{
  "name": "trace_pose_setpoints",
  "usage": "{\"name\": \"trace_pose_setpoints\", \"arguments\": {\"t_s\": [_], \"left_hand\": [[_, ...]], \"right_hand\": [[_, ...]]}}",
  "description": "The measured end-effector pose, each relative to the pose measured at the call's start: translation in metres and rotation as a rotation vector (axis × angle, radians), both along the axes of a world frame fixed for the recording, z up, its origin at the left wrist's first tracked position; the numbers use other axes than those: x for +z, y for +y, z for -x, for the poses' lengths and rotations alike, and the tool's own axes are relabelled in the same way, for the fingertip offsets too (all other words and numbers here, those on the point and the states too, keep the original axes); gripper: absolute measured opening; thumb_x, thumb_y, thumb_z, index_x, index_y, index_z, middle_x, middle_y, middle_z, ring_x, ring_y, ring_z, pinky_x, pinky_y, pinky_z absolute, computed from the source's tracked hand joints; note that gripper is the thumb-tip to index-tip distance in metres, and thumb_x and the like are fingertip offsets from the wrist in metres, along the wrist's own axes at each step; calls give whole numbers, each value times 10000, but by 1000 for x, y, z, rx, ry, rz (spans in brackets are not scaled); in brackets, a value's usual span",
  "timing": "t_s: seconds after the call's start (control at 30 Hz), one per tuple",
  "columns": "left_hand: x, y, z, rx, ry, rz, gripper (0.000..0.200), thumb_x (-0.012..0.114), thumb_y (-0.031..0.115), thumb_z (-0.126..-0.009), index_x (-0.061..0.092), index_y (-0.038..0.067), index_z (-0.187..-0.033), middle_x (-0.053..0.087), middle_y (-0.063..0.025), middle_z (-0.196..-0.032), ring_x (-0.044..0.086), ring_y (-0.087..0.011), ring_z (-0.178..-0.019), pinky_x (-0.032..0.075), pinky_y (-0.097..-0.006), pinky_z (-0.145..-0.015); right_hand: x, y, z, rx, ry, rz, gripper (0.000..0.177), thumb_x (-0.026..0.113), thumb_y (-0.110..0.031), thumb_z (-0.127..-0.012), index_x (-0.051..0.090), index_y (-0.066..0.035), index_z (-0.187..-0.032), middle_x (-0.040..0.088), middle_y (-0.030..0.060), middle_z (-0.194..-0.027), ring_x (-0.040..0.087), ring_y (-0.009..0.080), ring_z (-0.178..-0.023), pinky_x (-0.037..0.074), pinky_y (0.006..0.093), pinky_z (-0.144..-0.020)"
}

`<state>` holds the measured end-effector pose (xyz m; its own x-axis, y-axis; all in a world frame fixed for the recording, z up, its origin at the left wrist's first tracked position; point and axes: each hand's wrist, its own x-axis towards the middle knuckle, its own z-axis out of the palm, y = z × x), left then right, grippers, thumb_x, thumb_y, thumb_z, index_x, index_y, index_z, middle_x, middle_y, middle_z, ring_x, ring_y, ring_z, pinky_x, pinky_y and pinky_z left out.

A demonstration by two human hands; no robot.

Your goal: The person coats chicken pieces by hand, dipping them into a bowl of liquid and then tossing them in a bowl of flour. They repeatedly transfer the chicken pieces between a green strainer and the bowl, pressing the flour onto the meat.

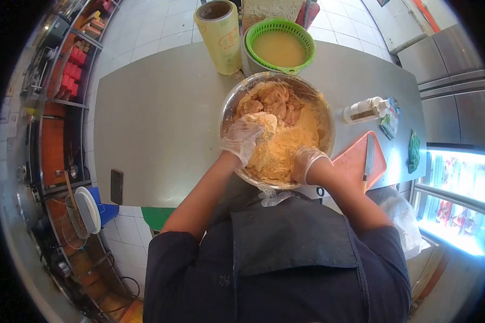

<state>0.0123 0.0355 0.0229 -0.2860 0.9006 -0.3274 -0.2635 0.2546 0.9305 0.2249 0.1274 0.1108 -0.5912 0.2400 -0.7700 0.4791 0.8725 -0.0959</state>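
Note:
A large metal bowl (330,116) holds orange-yellow flour (288,140), with pieces of raw-looking, coated meat (275,99) heaped on its far side. My left hand (242,141), in a clear plastic glove, is closed around a flour-coated piece of meat (265,123) over the left part of the bowl. Also gloved, my right hand (306,163) reaches into the flour at the near right side. Its fingers are sunk in the flour, so their pose is hidden.
Behind the bowl stand a large roll of plastic film (219,40) and a green basket (295,67) with cloudy liquid. To the right are a bottle (364,110), a packet (390,118), a knife (369,156) on a pink tray (350,156) and a green cloth (414,152). A phone (116,187) lies left.

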Motion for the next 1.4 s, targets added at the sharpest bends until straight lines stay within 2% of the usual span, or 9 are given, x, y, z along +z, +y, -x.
{"name": "trace_pose_setpoints", "arguments": {"t_s": [0.27, 0.43, 0.5, 0.57, 0.67, 0.77, 1.07, 1.17, 1.4], "left_hand": [[59, -2, -5, 121, -471, 301, 316, 652, 316, -977, 653, 90, -1199, 697, -67, -1103, 665, -222, -969, 571, -406, -851], [38, 1, 6, -607, 1171, 207, 388, 626, 283, -948, 637, 32, -1244, 702, -147, -944, 684, -267, -894, 544, -386, -849], [30, -2, 4, -557, 1160, 149, 419, 611, 280, -939, 628, 24, -1269, 703, -175, -915, 695, -287, -873, 538, -397, -843], [60, 1, 3, -328, 540, 352, 437, 603, 296, -926, 634, 47, -1284, 717, -197, -909, 706, -327, -872, 537, -429, -851], [54, 5, 11, -509, 682, 349, 413, 578, 320, -931, 669, 70, -1247, 720, -249, -1004, 705, -370, -933, 540, -455, -863], [78, 17, 2, -922, 1215, 320, 361, 623, 329, -905, 735, 61, -1119, 724, -232, -1047, 708, -370, -985, 555, -443, -853], [115, 24, 18, -880, 809, 619, 396, 685, 376, -909, 734, 34, -1101, 736, -191, -1013, 723, -322, -936, 574, -436, -840], [54, 14, 36, -318, -190, 333, 347, 654, 237, -953, 680, 33, -1233, 735, -131, -1076, 723, -261, -918, 598, -388, -838], [12, 12, 21, 21, -513, 35, 340, 692, 110, -921, 641, 27, -1247, 691, -110, -1192, 674, -202, -1012, 571, -361, -892]], "right_hand": [[16, 50, -12, -694, 394, 292, 358, 662, -246, -897, 673, -21, -1176, 731, 216, -968, 697, 362, -919, 540, 449, -821], [-63, 56, -27, -574, 410, 181, 335, 658, -250, -920, 669, -19, -1162, 724, 186, -948, 685, 312, -872, 538, 426, -802], [-74, 43, -35, -633, 565, 299, 332, 647, -265, -933, 675, -22, -1157, 721, 190, -957, 690, 313, -878, 539, 431, -803], [-40, 28, -18, -776, 520, 325, 357, 651, -315, -939, 688, -22, -1140, 711, 215, -980, 700, 330, -902, 539, 442, -816], [46, 6, 36, -1228, 131, 292, 405, 679, -362, -929, 693, -12, -1131, 705, 233, -997, 699, 338, -889, 543, 428, -815], [-37, 8, -13, -601, 443, 99, 458, 714, -391, -903, 681, -6, -1148, 707, 218, -983, 696, 345, -895, 546, 429, -819], [-13, 40, -10, -1124, 770, 573, 213, 694, -124, -921, 652, -52, -1117, 706, 37, -989, 641, 145, -852, 544, 329, -745], [-14, 44, -16, -1118, 737, 333, 202, 677, -114, -924, 649, -84, -1121, 698, 52, -975, 654, 172, -847, 543, 324, -748], [-101, 58, -13, -1214, 1124, 574, 183, 550, -122, -999, 643, -107, -1155, 673, 55, -930, 648, 189, -797, 543, 308, -741]]}}
